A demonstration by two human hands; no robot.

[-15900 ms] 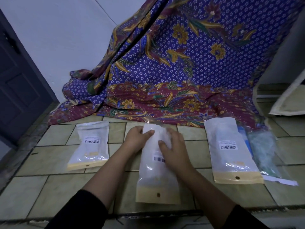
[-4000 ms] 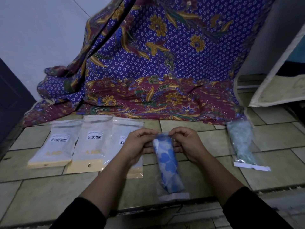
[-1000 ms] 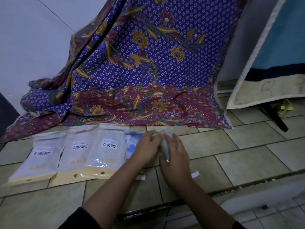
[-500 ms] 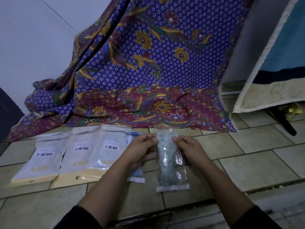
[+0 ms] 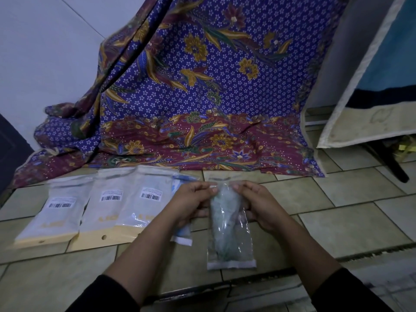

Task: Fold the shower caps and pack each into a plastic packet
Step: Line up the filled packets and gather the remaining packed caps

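Observation:
A clear plastic packet [image 5: 229, 239] with a pale green folded shower cap inside lies lengthwise on the tiled floor in front of me. My left hand [image 5: 191, 201] pinches the packet's upper left corner. My right hand [image 5: 258, 203] pinches its upper right corner. Left of it, a packet with a blue patterned cap [image 5: 182, 235] is mostly hidden under my left forearm. Three white packets with barcode labels [image 5: 105, 208] lie overlapping in a row further left.
A purple and maroon batik cloth [image 5: 191, 109] hangs behind and spreads onto the floor. A leaning board with a pale border [image 5: 369, 86] stands at the right. A floor groove [image 5: 225, 287] runs across near me. A dark door [image 5: 9, 154] is at far left.
Both hands still hold the green cap's packet by its top. Their fingers have drawn closer together along the top edge, and the packet lies a little straighter.

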